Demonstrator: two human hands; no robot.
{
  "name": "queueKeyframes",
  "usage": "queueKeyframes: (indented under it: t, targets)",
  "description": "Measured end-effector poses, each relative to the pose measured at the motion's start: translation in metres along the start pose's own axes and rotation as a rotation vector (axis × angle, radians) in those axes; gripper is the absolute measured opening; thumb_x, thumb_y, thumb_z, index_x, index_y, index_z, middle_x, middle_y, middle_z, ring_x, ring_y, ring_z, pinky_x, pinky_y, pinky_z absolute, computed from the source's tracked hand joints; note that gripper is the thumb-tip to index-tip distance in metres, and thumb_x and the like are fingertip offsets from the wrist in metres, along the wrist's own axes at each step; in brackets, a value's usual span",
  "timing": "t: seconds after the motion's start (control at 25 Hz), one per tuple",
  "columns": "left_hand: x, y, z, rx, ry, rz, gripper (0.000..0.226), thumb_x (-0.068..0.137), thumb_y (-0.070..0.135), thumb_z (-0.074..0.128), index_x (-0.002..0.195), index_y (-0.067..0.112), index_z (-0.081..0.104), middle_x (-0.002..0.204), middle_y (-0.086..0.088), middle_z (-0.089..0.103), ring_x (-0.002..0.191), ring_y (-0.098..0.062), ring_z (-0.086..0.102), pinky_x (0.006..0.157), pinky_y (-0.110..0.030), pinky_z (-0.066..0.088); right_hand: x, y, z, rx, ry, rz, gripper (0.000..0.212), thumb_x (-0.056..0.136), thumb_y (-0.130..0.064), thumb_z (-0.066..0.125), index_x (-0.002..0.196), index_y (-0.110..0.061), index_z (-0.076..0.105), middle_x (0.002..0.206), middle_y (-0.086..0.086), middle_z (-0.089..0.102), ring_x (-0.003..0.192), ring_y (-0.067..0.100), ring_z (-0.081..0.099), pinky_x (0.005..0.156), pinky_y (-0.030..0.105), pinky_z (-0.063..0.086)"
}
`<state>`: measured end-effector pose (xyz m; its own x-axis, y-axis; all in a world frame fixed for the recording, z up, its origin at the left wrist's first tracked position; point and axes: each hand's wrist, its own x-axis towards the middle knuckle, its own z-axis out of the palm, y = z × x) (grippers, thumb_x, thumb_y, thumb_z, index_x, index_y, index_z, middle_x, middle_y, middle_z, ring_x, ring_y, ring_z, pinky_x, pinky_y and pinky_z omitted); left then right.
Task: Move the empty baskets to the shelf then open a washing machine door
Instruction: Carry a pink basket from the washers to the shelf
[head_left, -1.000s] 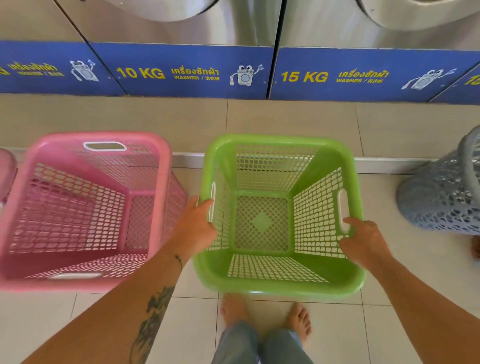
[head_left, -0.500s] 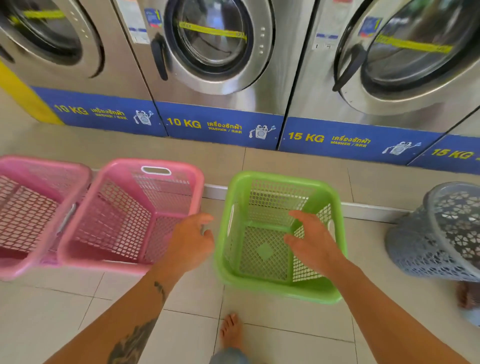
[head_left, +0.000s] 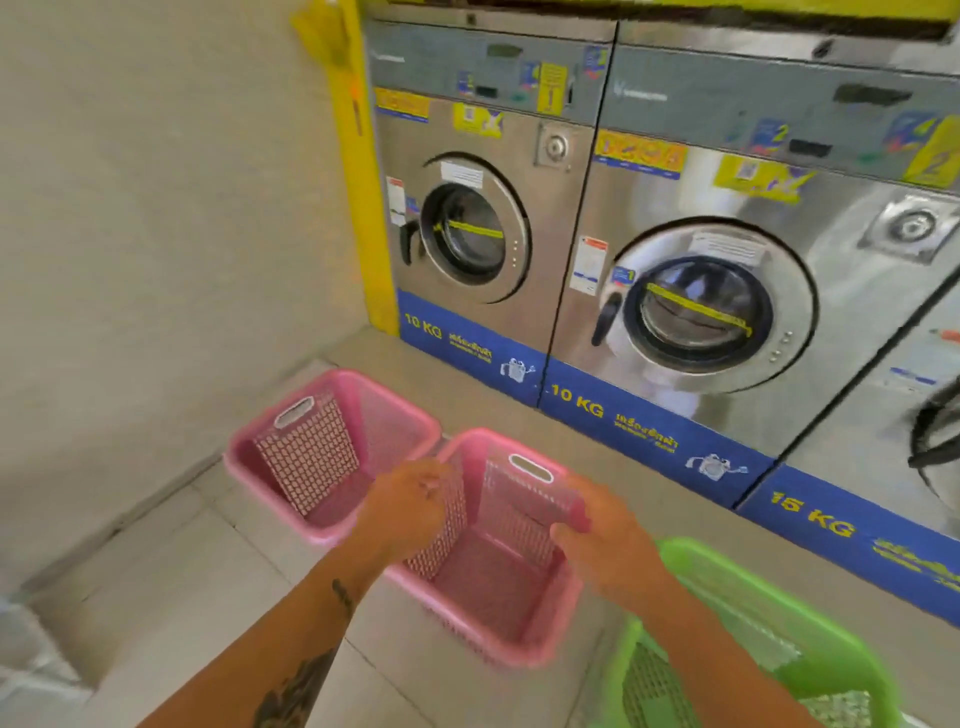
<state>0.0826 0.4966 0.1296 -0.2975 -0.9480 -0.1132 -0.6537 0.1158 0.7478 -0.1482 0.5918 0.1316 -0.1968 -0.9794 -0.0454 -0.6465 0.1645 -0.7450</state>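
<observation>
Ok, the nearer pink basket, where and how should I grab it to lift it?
Take the nearer pink basket by its thick rim, left and right sides, coming from above: it stands upright and open-topped, and the mesh walls look flimsy. The left hand and right hand are at those sides. The oval handle slot in its far wall is an alternative.

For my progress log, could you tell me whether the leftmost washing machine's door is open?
No, the leftmost washing machine's door sits shut flush against its front.
</observation>
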Motion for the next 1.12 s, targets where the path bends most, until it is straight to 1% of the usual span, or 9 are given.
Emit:
queueKeyframes:
  t: [0.16, 0.28, 0.4, 0.52, 0.68, 0.8, 0.92, 1.04, 1.12]
  targets:
    - [0.037, -0.077, -0.090, -0.009, 0.007, -0.091, 0.026, 0.085, 0.009, 0.056, 0.096, 0.029, 0.069, 0.097, 0.008, 0.069, 0.088, -0.014, 0.065, 0.077, -0.026, 0.054, 0.067, -0.066, 0.081, -0.020, -0.014, 0.037, 0.050, 0.077, -0.009, 0.070, 0.125, -0.014, 0.057, 0.119, -0.001, 0.057, 0.112, 0.016, 0.053, 0.096, 0.016, 0.032]
    - [0.067, -0.136, -0.133, -0.013, -0.008, -0.133, 0.033, 0.083, 0.000, 0.050, 0.103, 0.020, 0.067, 0.105, 0.003, 0.065, 0.096, -0.016, 0.061, 0.086, -0.034, 0.055, 0.108, -0.101, 0.141, -0.014, -0.079, 0.083, 0.048, 0.079, -0.016, 0.068, 0.123, -0.031, 0.056, 0.115, -0.015, 0.057, 0.092, 0.002, 0.055, 0.083, 0.014, 0.038]
    - [0.097, -0.175, -0.158, -0.026, -0.048, -0.144, 0.044, 0.079, -0.005, 0.050, 0.111, 0.020, 0.065, 0.112, 0.003, 0.062, 0.103, -0.016, 0.058, 0.090, -0.033, 0.052, 0.140, -0.116, 0.190, 0.018, -0.103, 0.140, 0.042, 0.080, -0.013, 0.067, 0.099, -0.048, 0.055, 0.093, -0.016, 0.065, 0.078, 0.012, 0.064, 0.072, 0.029, 0.052]
    - [0.136, -0.207, -0.167, -0.047, -0.083, -0.175, 0.047, 0.077, 0.000, 0.056, 0.119, 0.021, 0.063, 0.115, 0.007, 0.061, 0.103, -0.014, 0.057, 0.087, -0.031, 0.051, 0.170, -0.110, 0.230, 0.016, -0.139, 0.229, 0.042, 0.080, -0.009, 0.065, 0.118, -0.025, 0.060, 0.078, -0.023, 0.061, 0.068, -0.016, 0.058, 0.050, 0.007, 0.045]
    - [0.197, -0.250, -0.164, 0.051, -0.087, -0.192, 0.051, 0.080, 0.008, 0.056, 0.127, 0.028, 0.057, 0.123, 0.010, 0.045, 0.102, -0.010, 0.049, 0.081, -0.021, 0.045, 0.219, -0.094, 0.272, 0.065, -0.220, 0.362, 0.050, 0.081, -0.017, 0.061, 0.129, -0.019, 0.051, 0.111, 0.004, 0.062, 0.087, 0.009, 0.064, 0.068, 0.024, 0.053]
    - [0.243, -0.291, -0.156, 0.219, -0.091, -0.128, 0.053, 0.082, 0.017, 0.059, 0.133, 0.028, 0.051, 0.133, 0.006, 0.043, 0.121, -0.012, 0.040, 0.095, -0.026, 0.034, 0.258, -0.076, 0.301, 0.102, -0.221, 0.433, 0.046, 0.079, -0.006, 0.059, 0.122, -0.019, 0.054, 0.086, 0.004, 0.063, 0.068, 0.015, 0.062, 0.054, 0.029, 0.047]
    - [0.284, -0.333, -0.151, 0.343, -0.089, -0.104, 0.054, 0.083, 0.025, 0.060, 0.136, 0.026, 0.048, 0.144, 0.001, 0.043, 0.133, -0.020, 0.038, 0.104, -0.034, 0.035, 0.287, -0.056, 0.331, 0.101, -0.284, 0.519, 0.046, 0.075, -0.004, 0.054, 0.118, -0.019, 0.054, 0.087, 0.008, 0.063, 0.064, 0.015, 0.061, 0.046, 0.031, 0.047]
    - [0.327, -0.372, -0.150, 0.392, -0.043, -0.057, 0.045, 0.085, 0.024, 0.061, 0.129, 0.031, 0.056, 0.139, 0.003, 0.053, 0.126, -0.019, 0.049, 0.100, -0.031, 0.038, 0.314, -0.040, 0.363, 0.042, -0.293, 0.628, 0.059, 0.076, -0.011, 0.053, 0.133, -0.024, 0.044, 0.099, 0.012, 0.062, 0.062, 0.015, 0.060, 0.040, 0.021, 0.040]
    - [0.358, -0.400, -0.149, 0.416, -0.006, 0.043, 0.040, 0.084, 0.018, 0.061, 0.122, 0.032, 0.062, 0.130, 0.006, 0.061, 0.118, -0.018, 0.055, 0.098, -0.032, 0.039, 0.329, -0.025, 0.388, 0.058, -0.269, 0.719, 0.063, 0.074, -0.012, 0.053, 0.135, -0.026, 0.041, 0.098, 0.007, 0.062, 0.068, 0.016, 0.062, 0.046, 0.027, 0.044]
